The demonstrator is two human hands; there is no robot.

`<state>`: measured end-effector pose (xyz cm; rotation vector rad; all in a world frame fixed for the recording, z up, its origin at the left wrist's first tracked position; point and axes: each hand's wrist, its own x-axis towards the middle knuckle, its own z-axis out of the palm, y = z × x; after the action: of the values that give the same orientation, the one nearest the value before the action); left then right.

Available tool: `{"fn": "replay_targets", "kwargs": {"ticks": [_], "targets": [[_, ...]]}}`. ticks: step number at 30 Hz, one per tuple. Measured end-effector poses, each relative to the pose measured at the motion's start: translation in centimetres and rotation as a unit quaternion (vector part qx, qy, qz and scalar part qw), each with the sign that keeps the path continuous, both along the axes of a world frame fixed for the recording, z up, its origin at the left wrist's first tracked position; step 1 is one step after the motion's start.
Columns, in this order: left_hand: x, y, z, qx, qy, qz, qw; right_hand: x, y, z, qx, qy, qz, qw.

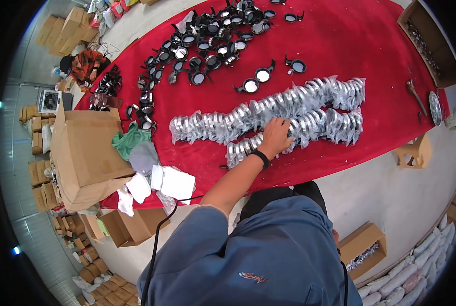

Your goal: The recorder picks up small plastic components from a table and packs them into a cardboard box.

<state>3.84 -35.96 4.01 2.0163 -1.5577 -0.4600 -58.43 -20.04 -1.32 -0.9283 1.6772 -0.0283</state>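
Observation:
My left hand (277,134) reaches across from the lower left, with a black band (261,159) on its wrist. Its fingers curl down over the nearer row of round, silvery metal pieces in clear plastic wrap (309,127), closed on pieces in the row; the hand partly hides them. Just beyond, a longer row of the same wrapped round pieces (248,116) runs alongside. Both rows lie on a red-covered table (350,56). My right hand is out of view. Farther off are a few loose black round pieces with pale discs and projecting tabs (262,75).
A heap of the black round pieces (223,35) spreads at the far side. Cardboard boxes stand at left (92,148) and far right (427,43). A hammer (415,97) and a metal dish (435,108) lie at right. A person (85,66) sits at far left.

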Motion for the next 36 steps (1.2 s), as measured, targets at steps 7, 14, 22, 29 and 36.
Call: {"fn": "replay_targets", "kwargs": {"ticks": [7,14,22,29,36], "targets": [[-0.6,-1.0,-1.4,0.058,0.000,0.039,0.998,-0.7,-0.8,0.9,-0.043,0.002,0.083,0.996],[-0.3,0.6,-1.4,0.001,0.031,0.033,0.999,9.1,-15.4,5.0,-0.166,0.144,0.443,0.869],[-0.1,2.4,-0.8,0.015,0.016,0.065,0.998,42.5,-23.6,10.9,-0.357,-0.156,0.476,0.789],[2.1,6.5,1.7,-0.019,0.044,0.058,0.997,48.8,-24.1,4.9,-0.404,0.014,0.591,0.698],[9.9,17.3,4.2,0.154,0.054,0.166,0.973,50.5,-24.9,4.7,-0.358,0.055,0.658,0.660]]}}
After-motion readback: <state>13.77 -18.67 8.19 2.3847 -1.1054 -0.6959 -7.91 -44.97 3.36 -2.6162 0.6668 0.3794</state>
